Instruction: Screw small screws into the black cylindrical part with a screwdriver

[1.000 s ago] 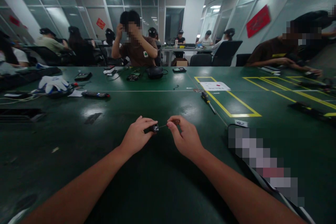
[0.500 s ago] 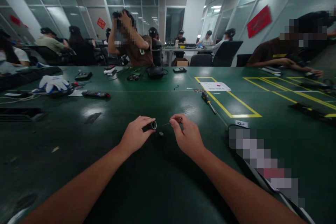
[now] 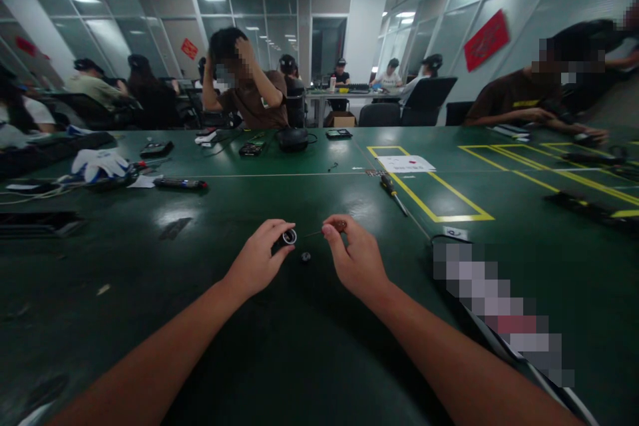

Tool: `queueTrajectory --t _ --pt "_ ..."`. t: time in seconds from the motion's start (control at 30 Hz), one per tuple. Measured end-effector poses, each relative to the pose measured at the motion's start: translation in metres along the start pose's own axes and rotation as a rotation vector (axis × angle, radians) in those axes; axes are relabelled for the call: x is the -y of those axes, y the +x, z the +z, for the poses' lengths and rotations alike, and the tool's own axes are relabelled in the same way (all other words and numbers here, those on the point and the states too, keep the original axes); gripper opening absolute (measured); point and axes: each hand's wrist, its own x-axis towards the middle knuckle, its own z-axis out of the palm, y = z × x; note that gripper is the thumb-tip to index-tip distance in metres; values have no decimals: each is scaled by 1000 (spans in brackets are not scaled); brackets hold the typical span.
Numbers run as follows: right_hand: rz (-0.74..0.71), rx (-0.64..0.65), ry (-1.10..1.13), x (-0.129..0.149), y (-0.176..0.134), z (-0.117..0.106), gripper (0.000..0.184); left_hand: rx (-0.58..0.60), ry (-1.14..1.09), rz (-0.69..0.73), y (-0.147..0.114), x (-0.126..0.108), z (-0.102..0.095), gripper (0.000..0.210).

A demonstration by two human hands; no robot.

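Observation:
My left hand (image 3: 257, 254) is closed round a short black tube (image 3: 288, 237), whose open end with a pale ring faces right. Between the fingertips of my right hand (image 3: 355, 254) is a small screwdriver with a brown handle (image 3: 341, 225); its thin shaft (image 3: 313, 233) points left toward the tube's mouth, with a gap between them. A small dark part (image 3: 306, 257) lies on the green table (image 3: 279, 359) below that gap. Most of the tube is hidden by my left fingers.
Beyond my right hand lies a larger yellow-and-black screwdriver (image 3: 393, 193). Blurred-out packaging (image 3: 494, 299) is at the right. White gloves (image 3: 100, 164) and a dark pen-shaped tool (image 3: 180, 184) lie to the left. A person (image 3: 254, 90) sits across the table; another sits at the right.
The tube's opening has turned a little more toward me. My view has shifted slightly. The person across has lowered their hands a little on their head.

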Motion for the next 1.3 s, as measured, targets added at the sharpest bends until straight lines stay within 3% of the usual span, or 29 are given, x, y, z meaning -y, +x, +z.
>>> queueTrajectory --t 0.23,0.4,0.67,0.97,1.13,1.3 --pt "2 -14 8 -2 1 0 16 226 53 -56 -4 -11 1 41" --pt "-11 -16 15 -2 1 1 17 297 81 -57 -11 -19 6 42" --pt "3 -8 3 -2 -1 1 16 285 188 -66 -6 -19 21 28" --pt "-6 -4 -3 -1 -1 4 16 290 388 -44 0 -27 29 28" --pt "-9 -3 1 -2 -1 3 17 243 255 -56 -2 -20 28 24" --pt "0 5 14 -1 -1 1 17 190 109 -107 -1 -12 13 25"
